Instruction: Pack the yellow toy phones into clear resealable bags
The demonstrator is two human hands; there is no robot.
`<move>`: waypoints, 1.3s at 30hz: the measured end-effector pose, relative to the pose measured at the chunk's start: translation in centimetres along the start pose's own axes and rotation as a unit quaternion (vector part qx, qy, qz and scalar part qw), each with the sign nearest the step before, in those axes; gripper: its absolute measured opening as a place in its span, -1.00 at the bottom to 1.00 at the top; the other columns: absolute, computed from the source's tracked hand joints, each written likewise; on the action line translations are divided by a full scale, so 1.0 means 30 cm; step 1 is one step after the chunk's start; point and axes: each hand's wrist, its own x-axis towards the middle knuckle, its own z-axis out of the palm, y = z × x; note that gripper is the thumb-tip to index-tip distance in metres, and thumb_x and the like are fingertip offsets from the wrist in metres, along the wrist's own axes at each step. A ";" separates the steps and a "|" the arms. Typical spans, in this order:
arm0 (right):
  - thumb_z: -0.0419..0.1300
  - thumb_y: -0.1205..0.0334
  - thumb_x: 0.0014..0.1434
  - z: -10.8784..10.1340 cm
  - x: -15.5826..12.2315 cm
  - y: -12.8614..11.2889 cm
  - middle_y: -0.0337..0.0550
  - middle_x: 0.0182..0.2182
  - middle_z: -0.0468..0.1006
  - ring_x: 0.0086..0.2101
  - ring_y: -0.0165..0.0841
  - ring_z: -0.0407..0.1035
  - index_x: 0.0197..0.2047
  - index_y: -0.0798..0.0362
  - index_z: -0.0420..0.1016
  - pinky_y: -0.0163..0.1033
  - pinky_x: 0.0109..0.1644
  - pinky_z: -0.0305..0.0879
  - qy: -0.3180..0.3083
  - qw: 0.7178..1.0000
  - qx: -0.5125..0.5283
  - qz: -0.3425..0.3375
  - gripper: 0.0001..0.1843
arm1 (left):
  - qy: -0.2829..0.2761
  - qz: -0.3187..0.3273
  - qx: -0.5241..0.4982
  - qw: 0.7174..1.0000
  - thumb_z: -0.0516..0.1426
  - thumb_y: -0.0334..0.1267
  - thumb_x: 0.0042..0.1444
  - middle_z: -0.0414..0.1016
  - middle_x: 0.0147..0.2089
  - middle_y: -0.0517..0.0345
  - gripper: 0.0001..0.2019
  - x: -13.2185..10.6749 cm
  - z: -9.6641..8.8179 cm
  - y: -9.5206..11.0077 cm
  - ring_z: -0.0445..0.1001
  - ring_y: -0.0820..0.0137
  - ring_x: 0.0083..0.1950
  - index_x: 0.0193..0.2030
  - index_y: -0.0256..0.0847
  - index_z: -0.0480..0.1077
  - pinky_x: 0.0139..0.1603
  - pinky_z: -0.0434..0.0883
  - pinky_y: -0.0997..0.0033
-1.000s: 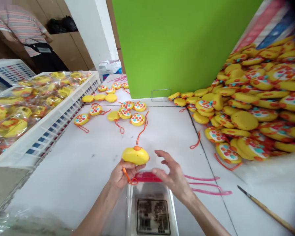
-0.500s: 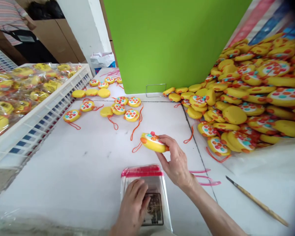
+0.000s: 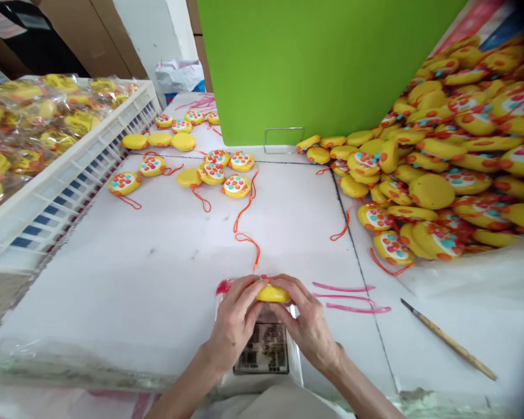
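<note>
Fingers of the left hand [image 3: 230,321] and right hand [image 3: 311,323] hold opposite ends of a yellow toy [image 3: 273,294] over clear packaging [image 3: 262,349].

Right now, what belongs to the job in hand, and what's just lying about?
Likely part of the job:
yellow toy, in left hand and right hand
clear packaging beneath
toy pile at right
bagged toys, left

Apparently just lying about:
wooden-handled tool
green board, standing
</note>
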 end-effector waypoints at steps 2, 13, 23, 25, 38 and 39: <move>0.07 0.27 0.26 0.002 0.005 0.004 -0.09 -0.01 0.36 -0.01 -0.28 0.30 0.07 -0.07 0.27 -0.16 0.05 0.33 0.009 1.000 -0.012 -0.006 -0.69 | 0.004 -0.004 0.000 1.000 -0.01 -0.46 0.20 0.40 0.02 0.06 -0.62 -0.003 0.014 0.002 0.38 0.35 0.07 0.13 -0.09 0.23 0.06 0.41 0.28; 0.05 0.21 0.28 -0.002 0.032 0.002 -0.10 -0.10 0.42 -0.12 -0.29 0.36 -0.02 -0.04 0.31 -0.20 -0.10 0.38 -0.007 0.999 -0.031 0.009 -0.79 | 0.026 -0.025 0.014 0.999 0.01 -0.42 0.20 0.39 0.03 0.06 -0.67 -0.005 0.003 0.005 0.36 0.35 0.08 0.10 -0.13 0.21 0.09 0.36 0.29; 0.19 0.04 0.09 -0.086 0.030 0.024 -0.06 -0.12 0.43 -0.32 -0.33 0.39 -0.02 0.10 0.31 -0.30 -0.45 0.42 -0.013 0.948 0.202 0.247 -0.56 | -0.040 -0.037 0.182 0.982 0.00 -0.43 0.18 0.43 -0.15 -0.01 -0.76 -0.143 0.107 -0.013 0.38 0.22 -0.13 -0.01 -0.25 0.31 -0.13 0.40 0.16; 0.16 0.02 0.12 -0.105 0.010 0.012 -0.07 -0.18 0.45 -0.38 -0.36 0.38 -0.03 0.12 0.31 -0.27 -0.42 0.42 -0.027 0.948 0.188 0.255 -0.56 | -0.052 -0.028 0.172 0.983 -0.01 -0.45 0.19 0.43 -0.23 0.03 -0.83 -0.136 0.110 -0.013 0.36 0.26 -0.20 -0.15 -0.23 0.35 -0.19 0.38 0.21; 0.20 0.08 0.15 -0.167 -0.084 -0.024 -0.13 -0.27 0.42 -0.31 -0.34 0.38 0.00 0.10 0.31 -0.29 -0.33 0.42 -0.219 0.853 0.355 0.315 -0.60 | -0.045 0.002 0.030 0.999 -0.02 -0.37 0.20 0.44 -0.18 0.04 -0.80 -0.145 0.095 -0.037 0.33 0.28 -0.17 -0.07 -0.22 0.35 -0.16 0.33 0.22; 0.18 0.08 0.17 -0.153 -0.077 -0.031 -0.12 -0.22 0.41 -0.28 -0.34 0.37 0.03 0.07 0.29 -0.29 -0.31 0.43 -0.202 0.841 0.392 0.314 -0.60 | -0.040 0.008 0.030 0.999 -0.03 -0.37 0.20 0.44 -0.19 0.03 -0.80 -0.145 0.098 -0.040 0.32 0.28 -0.18 -0.11 -0.23 0.36 -0.16 0.33 0.22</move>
